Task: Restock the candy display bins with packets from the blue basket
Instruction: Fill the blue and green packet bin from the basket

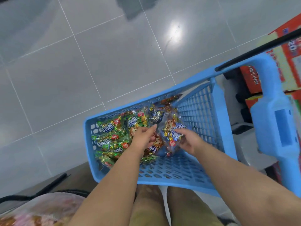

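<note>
The blue basket (202,111) stands on the floor below me, its handle at the right. Several green candy packets (110,136) lie stacked in its left half. A clear bag of blue and brown wrapped candy (172,128) stands in the middle. My right hand (187,141) grips that bag at its lower right side. My left hand (143,136) reaches in from the left, its fingers extended and touching the bag's left edge over a brown packet (156,144). The display bins are out of view.
Grey floor tiles (81,62) spread to the left and beyond the basket. Red cardboard boxes (290,51) are stacked at the right behind the basket's handle (276,128). A black bar (260,48) crosses above the basket. A shelf edge with pink packets (40,209) sits bottom left.
</note>
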A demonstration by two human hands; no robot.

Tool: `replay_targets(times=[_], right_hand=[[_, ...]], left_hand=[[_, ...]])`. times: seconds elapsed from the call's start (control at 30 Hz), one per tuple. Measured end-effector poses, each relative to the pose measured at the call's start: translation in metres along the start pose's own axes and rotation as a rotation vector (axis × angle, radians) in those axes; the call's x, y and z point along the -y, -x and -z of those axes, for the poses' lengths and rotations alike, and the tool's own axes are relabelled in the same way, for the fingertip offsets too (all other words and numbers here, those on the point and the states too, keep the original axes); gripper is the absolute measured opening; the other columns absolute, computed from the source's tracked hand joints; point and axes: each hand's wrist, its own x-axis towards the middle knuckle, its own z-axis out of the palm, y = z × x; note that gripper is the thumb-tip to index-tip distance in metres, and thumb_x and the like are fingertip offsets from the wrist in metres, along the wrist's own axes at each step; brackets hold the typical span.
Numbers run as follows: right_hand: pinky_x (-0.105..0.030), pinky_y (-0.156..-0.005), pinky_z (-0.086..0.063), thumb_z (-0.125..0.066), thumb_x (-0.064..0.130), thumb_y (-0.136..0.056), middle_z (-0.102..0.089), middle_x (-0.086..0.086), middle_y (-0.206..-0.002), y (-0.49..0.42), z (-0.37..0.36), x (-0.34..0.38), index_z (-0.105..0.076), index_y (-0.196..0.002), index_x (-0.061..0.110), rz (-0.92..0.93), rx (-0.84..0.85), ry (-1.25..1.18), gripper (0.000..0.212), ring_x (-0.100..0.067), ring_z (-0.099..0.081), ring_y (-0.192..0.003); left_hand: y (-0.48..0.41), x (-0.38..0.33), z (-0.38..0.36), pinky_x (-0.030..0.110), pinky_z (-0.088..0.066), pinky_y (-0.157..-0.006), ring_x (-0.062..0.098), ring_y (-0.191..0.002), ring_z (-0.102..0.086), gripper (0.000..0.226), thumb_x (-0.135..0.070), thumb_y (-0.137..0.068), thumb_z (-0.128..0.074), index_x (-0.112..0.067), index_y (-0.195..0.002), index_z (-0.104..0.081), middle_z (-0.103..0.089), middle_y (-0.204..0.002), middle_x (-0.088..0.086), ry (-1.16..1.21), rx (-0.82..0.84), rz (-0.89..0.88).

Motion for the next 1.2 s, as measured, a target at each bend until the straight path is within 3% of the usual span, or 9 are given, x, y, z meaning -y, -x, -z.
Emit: replay_targets(times=[0.17, 0.27, 0.37, 0.5, 0.63, 0.8, 0.9, 1.0, 1.2], right_hand=[[-0.021, -0.046, -0.048, -0.060, -0.001, -0.084, -0.063, -0.001, -0.071, 0.027, 0.013, -0.004, -0.059, -0.087, 0.007, 0.030, -0.039, 0.208, 0.008, -0.010, -0.057, -0.054], [-0.026, -0.056, -0.047, -0.060, -0.004, -0.075, -0.066, -0.007, -0.080, 0.035, 0.004, -0.006, -0.061, -0.094, 0.012, 0.200, -0.121, 0.351, 0.025, -0.019, -0.060, -0.065], [-0.021, -0.049, -0.036, -0.062, 0.001, -0.069, -0.055, -0.001, -0.067, 0.041, -0.001, -0.005, -0.057, -0.075, 0.019, 0.343, -0.109, 0.650, 0.019, -0.016, -0.048, -0.057], [-0.017, -0.042, -0.030, -0.060, 0.005, -0.065, -0.045, 0.007, -0.049, 0.053, -0.006, 0.001, -0.051, -0.060, 0.020, 0.366, 0.031, 0.784, 0.018, -0.011, -0.041, -0.045], [-0.028, -0.065, -0.043, -0.067, 0.014, -0.064, -0.062, -0.006, -0.079, 0.051, -0.013, 0.003, -0.062, -0.080, 0.017, 0.223, 0.145, 0.812, 0.017, -0.019, -0.056, -0.072], [-0.027, -0.076, -0.047, -0.056, 0.019, -0.092, -0.063, -0.006, -0.104, 0.008, -0.029, 0.009, -0.060, -0.101, 0.015, 0.258, -0.004, 0.438, 0.011, -0.017, -0.059, -0.091], [-0.032, -0.089, -0.045, -0.052, 0.013, -0.093, -0.060, -0.004, -0.116, -0.028, -0.041, 0.021, -0.059, -0.114, 0.019, 0.392, -0.165, 0.673, 0.023, -0.021, -0.056, -0.103], [-0.038, -0.098, -0.043, -0.044, 0.014, -0.096, -0.052, -0.003, -0.134, -0.054, -0.058, 0.039, -0.051, -0.130, 0.025, 0.447, -0.215, 0.795, 0.036, -0.026, -0.051, -0.119], [-0.041, -0.104, -0.040, -0.037, 0.008, -0.095, -0.045, -0.012, -0.140, -0.079, -0.065, 0.048, -0.047, -0.136, 0.028, 0.397, -0.197, 1.241, 0.047, -0.032, -0.046, -0.123]], left_hand=[[0.006, 0.001, -0.004, 0.032, -0.051, -0.084, 0.020, -0.106, -0.059, 0.059, -0.035, -0.076, -0.077, -0.016, -0.119, -0.041, -0.055, -0.120, 0.009, 0.087, 0.035, -0.016], [0.012, 0.006, -0.005, 0.035, -0.047, -0.090, 0.017, -0.109, -0.055, 0.073, -0.043, -0.072, -0.079, -0.025, -0.130, -0.038, -0.052, -0.122, 0.001, -0.095, 0.115, -0.044], [0.016, 0.009, -0.004, 0.024, -0.046, -0.079, 0.005, -0.100, -0.052, 0.069, -0.044, -0.072, -0.079, -0.028, -0.130, -0.046, -0.051, -0.117, -0.008, -0.168, 0.119, -0.155], [0.021, 0.009, -0.003, 0.027, -0.046, -0.093, 0.006, -0.113, -0.049, 0.057, -0.040, -0.077, -0.075, -0.032, -0.129, -0.052, -0.048, -0.125, -0.013, -0.180, 0.239, -0.180], [0.026, 0.009, 0.006, 0.039, -0.053, -0.085, 0.022, -0.088, -0.064, 0.018, -0.037, -0.082, -0.072, -0.023, -0.093, -0.069, -0.069, -0.102, 0.006, -0.030, 0.262, 0.011], [0.031, 0.016, 0.039, 0.046, -0.048, -0.095, 0.028, -0.102, -0.062, 0.048, -0.054, -0.080, -0.066, -0.017, -0.109, -0.063, -0.066, -0.112, 0.012, 0.032, -0.154, -0.041], [0.035, 0.014, 0.062, 0.045, -0.049, -0.093, 0.033, -0.107, -0.062, 0.074, -0.058, -0.065, -0.072, -0.011, -0.120, -0.057, -0.065, -0.115, 0.014, 0.195, -0.134, -0.018], [0.032, 0.016, 0.075, 0.039, -0.052, -0.079, 0.026, -0.099, -0.065, 0.067, -0.041, -0.061, -0.082, -0.024, -0.116, -0.047, -0.068, -0.108, 0.011, 0.196, -0.093, -0.009], [0.020, 0.020, 0.070, 0.045, -0.053, -0.091, 0.023, -0.093, -0.067, 0.073, -0.040, -0.063, -0.083, -0.012, -0.123, -0.052, -0.070, -0.107, 0.012, 0.386, -0.185, -0.020]])
